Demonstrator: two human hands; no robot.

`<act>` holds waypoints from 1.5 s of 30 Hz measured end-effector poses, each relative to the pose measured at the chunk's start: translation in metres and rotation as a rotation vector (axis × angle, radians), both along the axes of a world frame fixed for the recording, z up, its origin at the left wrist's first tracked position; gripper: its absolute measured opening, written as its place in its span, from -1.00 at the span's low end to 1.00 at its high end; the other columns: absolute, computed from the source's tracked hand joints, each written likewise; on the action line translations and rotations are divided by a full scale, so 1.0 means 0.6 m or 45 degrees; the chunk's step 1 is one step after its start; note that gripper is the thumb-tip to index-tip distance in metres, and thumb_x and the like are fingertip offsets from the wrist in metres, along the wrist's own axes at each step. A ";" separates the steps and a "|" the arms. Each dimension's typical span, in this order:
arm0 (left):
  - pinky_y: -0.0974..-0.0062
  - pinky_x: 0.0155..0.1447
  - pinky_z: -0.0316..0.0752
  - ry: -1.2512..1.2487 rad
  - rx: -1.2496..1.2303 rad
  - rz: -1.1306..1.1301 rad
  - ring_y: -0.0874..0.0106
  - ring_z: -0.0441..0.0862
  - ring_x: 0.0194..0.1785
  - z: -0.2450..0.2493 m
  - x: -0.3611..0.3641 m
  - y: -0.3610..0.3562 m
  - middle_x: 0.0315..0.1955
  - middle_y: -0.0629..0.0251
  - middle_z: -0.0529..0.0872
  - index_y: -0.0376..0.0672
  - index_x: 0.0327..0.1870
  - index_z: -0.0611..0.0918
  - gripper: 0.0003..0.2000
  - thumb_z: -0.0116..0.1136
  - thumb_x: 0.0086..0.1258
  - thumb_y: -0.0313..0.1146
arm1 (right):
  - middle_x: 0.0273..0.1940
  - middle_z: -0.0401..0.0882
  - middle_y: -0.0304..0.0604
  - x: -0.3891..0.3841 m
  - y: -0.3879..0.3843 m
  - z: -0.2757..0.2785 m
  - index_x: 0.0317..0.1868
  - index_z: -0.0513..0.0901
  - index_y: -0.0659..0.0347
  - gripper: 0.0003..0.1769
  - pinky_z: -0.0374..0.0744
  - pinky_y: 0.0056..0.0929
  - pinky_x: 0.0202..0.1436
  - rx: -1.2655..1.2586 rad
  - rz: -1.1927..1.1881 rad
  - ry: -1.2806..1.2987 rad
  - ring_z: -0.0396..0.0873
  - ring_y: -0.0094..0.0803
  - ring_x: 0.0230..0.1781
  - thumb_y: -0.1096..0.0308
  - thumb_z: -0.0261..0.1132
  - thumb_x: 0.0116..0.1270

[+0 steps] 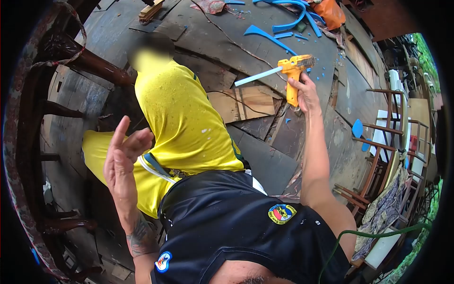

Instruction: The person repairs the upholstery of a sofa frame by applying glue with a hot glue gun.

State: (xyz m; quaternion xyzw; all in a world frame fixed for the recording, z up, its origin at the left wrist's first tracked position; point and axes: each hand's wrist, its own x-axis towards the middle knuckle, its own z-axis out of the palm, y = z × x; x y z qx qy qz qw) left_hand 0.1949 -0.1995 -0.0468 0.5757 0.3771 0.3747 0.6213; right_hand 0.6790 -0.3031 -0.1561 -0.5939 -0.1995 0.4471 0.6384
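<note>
In my right hand (305, 94) is a yellow glue gun (294, 78), gripped by its handle and raised over the floor. A long whitish glue stick (257, 76) pokes out of its rear toward the left. The gun's dark, worn nozzle end faces right. My left hand (124, 163) is lifted on the left, its fingers apart and nothing in them. It is nearest to my bent leg in yellow shorts (184, 123) and a dark wooden furniture piece (90, 59).
Cut blue pieces (269, 39) and scraps lie on the dark board floor (265, 151). A thin cord (236, 45) crosses it. Brown wooden frames (378, 142) stand at right, near a green cable (378, 232). An orange bag (328, 14) sits at the top.
</note>
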 end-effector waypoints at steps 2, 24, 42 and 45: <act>0.28 0.33 0.53 -0.006 0.008 0.139 0.25 0.71 0.14 -0.010 -0.046 0.022 0.09 -0.02 0.72 -0.41 0.49 0.33 -0.35 -0.21 0.70 0.04 | -0.08 0.66 -0.11 0.069 0.038 -0.052 0.17 0.54 0.38 -0.45 0.70 -0.46 -0.19 -0.182 0.028 -0.007 0.68 -0.42 -0.30 0.52 0.53 0.19; 0.34 0.27 0.51 0.575 -0.029 1.212 0.27 0.64 0.16 -0.081 -0.302 0.037 0.16 0.01 0.65 -0.31 0.42 0.45 -0.48 -0.08 0.70 -0.04 | -0.15 0.65 0.04 -0.045 0.252 -0.406 -0.15 0.73 0.20 -0.86 0.60 -0.10 0.08 -0.160 0.392 -1.802 0.63 0.04 -0.02 0.45 0.29 0.31; 0.36 0.23 0.57 1.329 0.263 0.997 0.25 0.62 0.16 -0.123 -0.307 0.064 0.16 0.06 0.60 -0.34 0.30 0.57 -0.59 -0.12 0.70 -0.21 | 0.08 0.65 0.11 -0.302 0.330 -0.481 0.12 0.68 0.15 -0.66 0.49 0.03 0.23 -1.094 0.842 -1.594 0.59 0.05 0.20 0.31 0.20 0.39; 0.37 0.26 0.57 0.934 0.019 1.166 0.26 0.61 0.18 -0.116 -0.283 0.067 0.22 0.06 0.55 -0.35 0.30 0.57 -0.61 -0.16 0.68 -0.30 | 0.27 0.62 -0.02 -0.284 0.351 -0.447 0.25 0.68 0.07 -0.58 0.43 -0.17 0.28 -1.300 1.137 -1.412 0.50 -0.13 0.37 0.28 0.25 0.40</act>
